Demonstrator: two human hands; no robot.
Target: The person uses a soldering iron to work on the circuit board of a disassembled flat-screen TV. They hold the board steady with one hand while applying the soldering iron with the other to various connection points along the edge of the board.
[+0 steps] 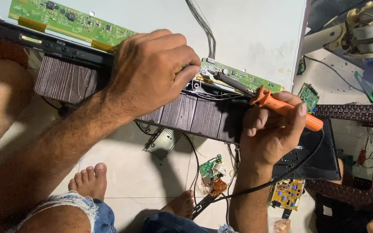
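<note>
- Wood-grain bench [191, 115]: dark slatted surface carrying a white flat panel [255, 34] with green circuit strips [65, 19] along its near edge.
- Pale tiled floor [126, 172]: under the bench.
- On the floor: metal bracket [161, 141], small green circuit board with orange coil [212, 172], yellow circuit board [287, 193], black cable [203, 206], two bare feet [89, 180].

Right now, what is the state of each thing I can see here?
Soldering iron: held in right hand, tip on small green board.
Left hand: pressing at that board's edge.
Long green board: exposed on the panel back.
Loose yellow board: lying on the floor.
</note>
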